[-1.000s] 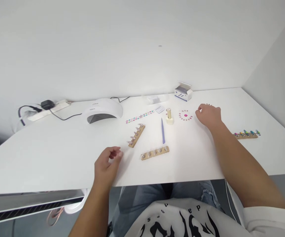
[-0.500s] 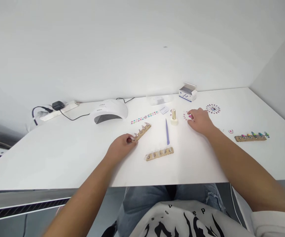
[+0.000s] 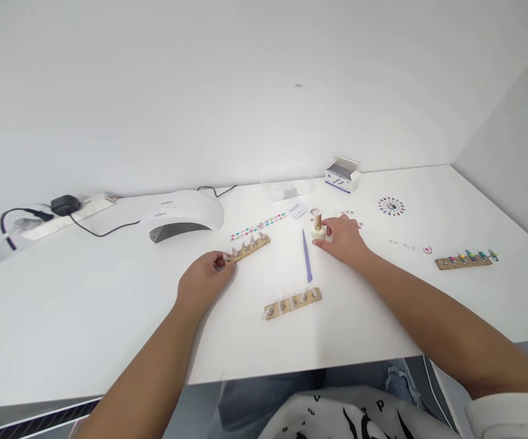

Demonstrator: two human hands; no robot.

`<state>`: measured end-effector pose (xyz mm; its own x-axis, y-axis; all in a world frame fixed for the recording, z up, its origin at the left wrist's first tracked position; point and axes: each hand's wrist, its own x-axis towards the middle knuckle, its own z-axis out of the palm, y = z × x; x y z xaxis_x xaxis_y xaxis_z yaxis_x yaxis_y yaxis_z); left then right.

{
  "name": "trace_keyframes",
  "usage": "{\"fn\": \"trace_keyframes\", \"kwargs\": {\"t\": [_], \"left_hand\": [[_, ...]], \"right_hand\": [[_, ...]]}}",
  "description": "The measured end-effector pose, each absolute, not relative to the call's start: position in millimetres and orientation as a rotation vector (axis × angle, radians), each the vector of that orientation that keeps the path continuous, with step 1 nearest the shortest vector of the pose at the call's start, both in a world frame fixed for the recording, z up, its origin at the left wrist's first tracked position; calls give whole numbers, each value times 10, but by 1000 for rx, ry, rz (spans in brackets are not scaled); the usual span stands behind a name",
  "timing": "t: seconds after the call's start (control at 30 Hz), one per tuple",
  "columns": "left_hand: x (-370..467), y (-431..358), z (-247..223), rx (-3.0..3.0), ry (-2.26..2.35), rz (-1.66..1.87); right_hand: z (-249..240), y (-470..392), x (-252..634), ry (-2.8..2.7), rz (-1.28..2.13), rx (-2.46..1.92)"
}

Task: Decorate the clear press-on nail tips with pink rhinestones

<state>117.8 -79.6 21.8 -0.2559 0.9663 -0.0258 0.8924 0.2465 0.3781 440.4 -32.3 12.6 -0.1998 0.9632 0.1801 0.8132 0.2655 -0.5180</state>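
My left hand (image 3: pixel 205 277) pinches the near end of a wooden strip (image 3: pixel 253 246) that bears a row of clear nail tips. My right hand (image 3: pixel 344 238) has its thumb and forefinger around the lower part of a nail polish bottle (image 3: pixel 317 221) with a gold cap, which stands upright on the table. Just left of the bottle lies a purple plastic stick (image 3: pixel 306 256). Closer to me is a second wooden strip (image 3: pixel 294 303) with clear nail tips. Small round stickers (image 3: pixel 350 214) lie behind my right hand, partly hidden by it.
A white nail lamp (image 3: pixel 184 213) stands at left, near a power strip (image 3: pixel 90 210). Rows of coloured gems (image 3: pixel 259 226), a small white packet (image 3: pixel 297 211) and an alcohol pad box (image 3: pixel 342 175) lie farther back. At right are a ring of stickers (image 3: pixel 391 206) and a strip with colourful nails (image 3: pixel 465 260).
My right hand has moved left from the small round stickers to the nail polish bottle and closed around it. My left hand still holds the strip. The view has shifted slightly.
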Motion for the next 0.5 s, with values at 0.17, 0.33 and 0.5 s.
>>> {"fn": "trace_keyframes", "kwargs": {"t": [0.17,0.33,0.5], "left_hand": [[1197,-798,247,1705,2270,401],[1201,-802,239,1699,2275,398],[1184,-788,218,1696,2287,367]], "right_hand": [[65,-278,4417,-2116,380,-1619],[89,-280,4429,-2147,332,-1602],[127,-266,4462,-2128,305,-1604]]}}
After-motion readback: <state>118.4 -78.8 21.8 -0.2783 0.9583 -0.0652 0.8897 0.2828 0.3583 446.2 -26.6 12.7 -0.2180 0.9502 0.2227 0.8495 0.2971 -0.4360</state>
